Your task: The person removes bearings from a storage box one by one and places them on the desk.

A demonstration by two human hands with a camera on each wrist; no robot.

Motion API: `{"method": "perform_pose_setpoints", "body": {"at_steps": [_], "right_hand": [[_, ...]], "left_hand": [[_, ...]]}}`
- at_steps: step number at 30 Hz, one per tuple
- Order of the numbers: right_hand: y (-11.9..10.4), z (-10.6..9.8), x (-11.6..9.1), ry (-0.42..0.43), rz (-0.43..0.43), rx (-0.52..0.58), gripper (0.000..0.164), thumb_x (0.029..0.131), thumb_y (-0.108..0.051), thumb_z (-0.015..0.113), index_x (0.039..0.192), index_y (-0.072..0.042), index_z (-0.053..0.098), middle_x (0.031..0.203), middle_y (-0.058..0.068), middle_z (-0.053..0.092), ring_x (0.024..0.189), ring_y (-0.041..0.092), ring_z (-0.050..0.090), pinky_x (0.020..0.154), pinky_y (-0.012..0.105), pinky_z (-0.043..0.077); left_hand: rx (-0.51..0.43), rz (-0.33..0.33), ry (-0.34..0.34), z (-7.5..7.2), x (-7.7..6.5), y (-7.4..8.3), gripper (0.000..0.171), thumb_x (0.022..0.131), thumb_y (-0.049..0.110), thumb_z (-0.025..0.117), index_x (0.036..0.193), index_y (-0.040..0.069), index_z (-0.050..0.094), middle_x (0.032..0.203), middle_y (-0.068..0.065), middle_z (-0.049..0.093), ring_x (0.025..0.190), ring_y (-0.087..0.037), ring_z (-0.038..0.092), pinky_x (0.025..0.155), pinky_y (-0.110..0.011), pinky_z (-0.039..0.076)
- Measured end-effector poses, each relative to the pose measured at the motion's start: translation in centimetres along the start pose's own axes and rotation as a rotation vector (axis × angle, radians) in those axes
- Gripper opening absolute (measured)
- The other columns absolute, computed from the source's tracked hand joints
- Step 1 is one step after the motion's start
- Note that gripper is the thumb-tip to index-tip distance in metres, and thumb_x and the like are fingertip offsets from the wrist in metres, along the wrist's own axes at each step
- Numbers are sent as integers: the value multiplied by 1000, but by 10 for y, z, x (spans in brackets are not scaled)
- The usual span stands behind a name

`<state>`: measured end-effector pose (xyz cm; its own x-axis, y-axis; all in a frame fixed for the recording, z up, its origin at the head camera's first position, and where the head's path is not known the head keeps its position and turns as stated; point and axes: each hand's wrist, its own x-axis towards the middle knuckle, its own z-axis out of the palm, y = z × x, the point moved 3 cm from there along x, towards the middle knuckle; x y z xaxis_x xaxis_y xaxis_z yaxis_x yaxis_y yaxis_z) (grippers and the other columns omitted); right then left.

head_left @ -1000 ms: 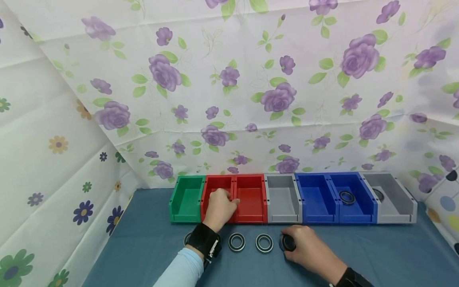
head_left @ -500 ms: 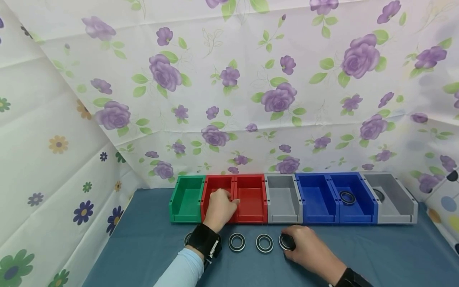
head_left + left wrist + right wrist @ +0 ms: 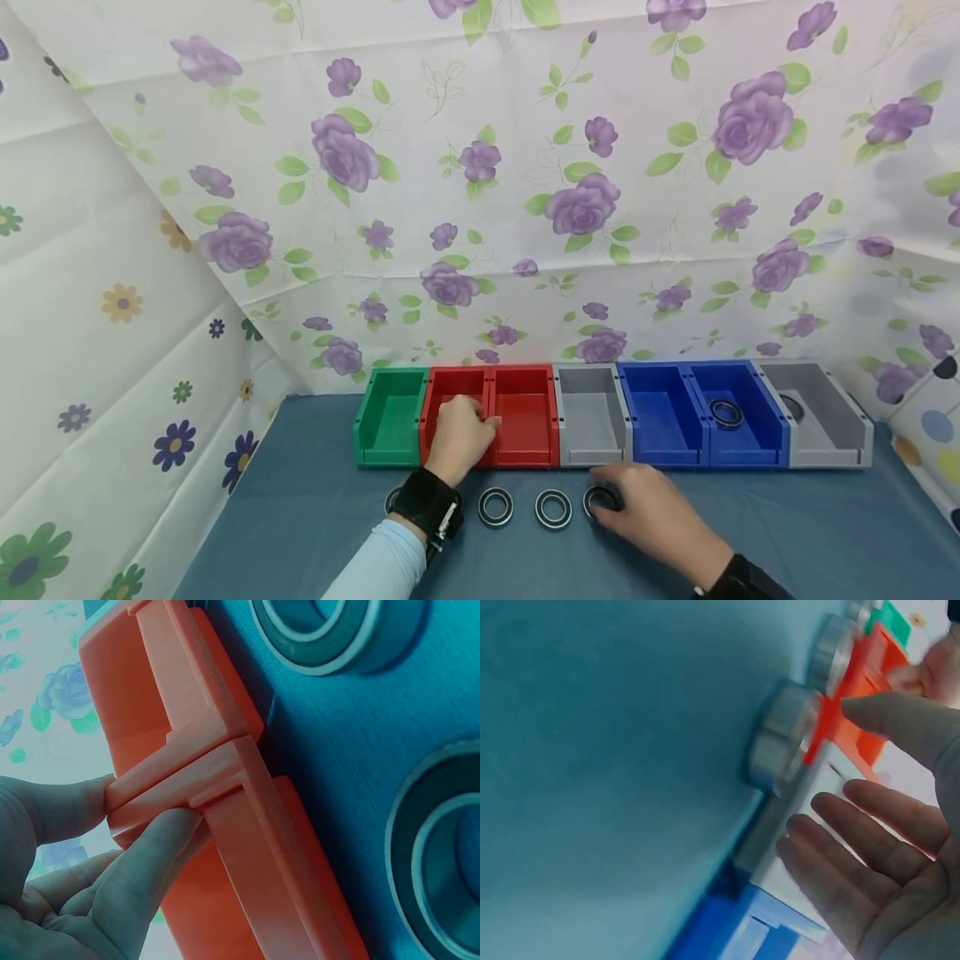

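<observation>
My left hand (image 3: 459,433) pinches the adjoining walls of two red bins, thumb on one side and fingers on the other. The left wrist view shows that grip on the red bin (image 3: 217,772) close up. My right hand (image 3: 651,510) is around the rightmost ball bearing (image 3: 597,498) on the table, fingers apart and partly covering it. From the right wrist, the right hand (image 3: 885,862) shows spread fingers with nothing between them. Left of it lie a second bearing (image 3: 552,509) and a third bearing (image 3: 495,507). Another bearing (image 3: 391,498) is mostly hidden by the left wrist.
Behind the bearings stands a row of bins: a green bin (image 3: 392,417), the red ones, a grey bin (image 3: 594,417), blue ones and a grey bin (image 3: 832,417) at right. A bearing (image 3: 725,413) lies in the right blue bin, another bearing (image 3: 791,407) in the end grey bin.
The rightmost bearing, earlier tilted in my right hand's grip, now lies flat on the table. My right fingers have spread and moved slightly off it. The left hand stays still.
</observation>
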<state>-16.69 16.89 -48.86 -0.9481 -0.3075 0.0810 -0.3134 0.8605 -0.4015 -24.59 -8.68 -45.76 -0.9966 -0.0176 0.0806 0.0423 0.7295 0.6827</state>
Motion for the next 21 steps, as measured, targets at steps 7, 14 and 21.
{"method": "perform_pose_setpoints", "body": {"at_steps": [7, 14, 21], "right_hand": [[10, -42, 8, 254, -137, -21, 39, 74, -26, 76, 110, -16, 66, 115, 2, 60, 109, 20, 53, 88, 40, 44], [37, -85, 14, 506, -260, -66, 49, 75, 0, 66, 123, -9, 59, 137, 6, 45, 129, 27, 34, 100, 47, 30], [75, -106, 16, 602, -176, -73, 63, 77, 8, 60, 135, -11, 49, 145, 9, 34, 134, 27, 24, 100, 50, 29]], "left_hand": [[10, 6, 9, 0, 0, 0, 22, 81, 30, 71, 71, 13, 62, 53, 2, 50, 51, -13, 51, 47, -25, 44], [23, 5, 9, 0, 0, 0, 24, 82, 30, 71, 69, 13, 61, 51, 0, 48, 49, -14, 49, 44, -26, 40], [9, 6, 4, 1, 0, -1, 22, 82, 30, 71, 71, 13, 61, 53, 2, 51, 52, -13, 51, 48, -25, 44]]}}
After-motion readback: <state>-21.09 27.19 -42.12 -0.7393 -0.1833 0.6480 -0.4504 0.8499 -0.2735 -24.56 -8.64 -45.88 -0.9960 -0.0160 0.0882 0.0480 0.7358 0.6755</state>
